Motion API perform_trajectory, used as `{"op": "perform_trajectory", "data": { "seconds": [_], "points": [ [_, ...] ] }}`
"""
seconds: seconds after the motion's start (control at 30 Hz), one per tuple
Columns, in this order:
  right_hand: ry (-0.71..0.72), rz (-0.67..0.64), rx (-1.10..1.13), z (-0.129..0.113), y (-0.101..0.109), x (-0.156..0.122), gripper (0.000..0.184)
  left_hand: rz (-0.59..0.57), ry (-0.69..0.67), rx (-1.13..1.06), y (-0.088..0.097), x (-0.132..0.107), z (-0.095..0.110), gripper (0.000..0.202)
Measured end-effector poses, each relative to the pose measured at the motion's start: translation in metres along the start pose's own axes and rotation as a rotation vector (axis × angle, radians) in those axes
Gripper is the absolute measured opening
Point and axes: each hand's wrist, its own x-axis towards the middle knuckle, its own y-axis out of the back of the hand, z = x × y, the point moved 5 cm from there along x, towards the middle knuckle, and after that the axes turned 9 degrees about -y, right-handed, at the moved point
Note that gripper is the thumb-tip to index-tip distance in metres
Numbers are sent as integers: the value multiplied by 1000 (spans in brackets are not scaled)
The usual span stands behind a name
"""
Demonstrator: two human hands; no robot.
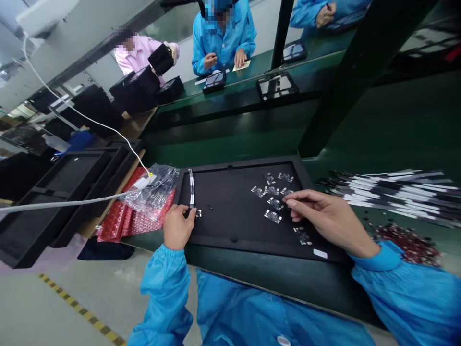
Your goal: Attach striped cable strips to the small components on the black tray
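Observation:
A black foam tray [230, 211] lies on the green bench in front of me. My left hand [177, 226] rests on the tray's left edge, fingers pinched on a small chip [198, 213] at the lower end of a narrow black-and-white strip [191, 186]. My right hand [326, 214] hovers over the tray's right part, its fingers curled together beside several small circuit pieces [272, 202]; whether anything sits between the fingertips is hidden. Both arms wear blue sleeves.
A clear bag of parts [153, 190] lies on red bubble wrap [124, 218] left of the tray. Many black-and-white strips [396, 192] fan out at right. Empty black trays [61, 192] stack at left. Other workers sit across the bench; a white cable [72, 108] hangs.

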Motion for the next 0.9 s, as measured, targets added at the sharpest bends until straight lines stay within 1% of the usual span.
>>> {"op": "perform_trajectory", "data": {
  "seconds": [0.1, 0.17, 0.23, 0.37, 0.47, 0.57, 0.63, 0.7, 0.77, 0.83, 0.9],
  "points": [
    [0, 2, 3, 1, 0, 0, 47, -103, 39, 130, -3, 16, 0, 28],
    [2, 6, 16, 1, 0, 0, 47, -173, 33, 197, -6, 27, 2, 29],
    [6, 7, 25, 0, 0, 0, 47, -211, 25, 235, -10, 35, 6, 29],
    [26, -7, 31, -3, -2, 0, 45, -218, 18, 240, -15, 43, 9, 25],
    [34, -12, 44, -6, -3, -1, 44, -218, 0, 231, -18, 48, 7, 25],
    [34, -18, 62, -7, -4, 0, 43, -223, -25, 210, -14, 51, 3, 23],
    [37, -30, 92, -8, -4, 1, 44, -210, -52, 188, -8, 50, 7, 22],
    [41, -42, 129, -7, -4, 3, 43, -179, -136, 115, -1, 47, 24, 24],
    [45, -43, 152, -7, -4, 5, 42, -173, -296, -17, 0, 45, 56, 24],
    [56, -38, 160, -7, -5, 6, 40, -222, -468, -118, -8, 43, 96, 27],
    [71, -32, 170, -6, -7, 8, 39, -271, -581, -114, -24, 45, 133, 30]
  ]
}}
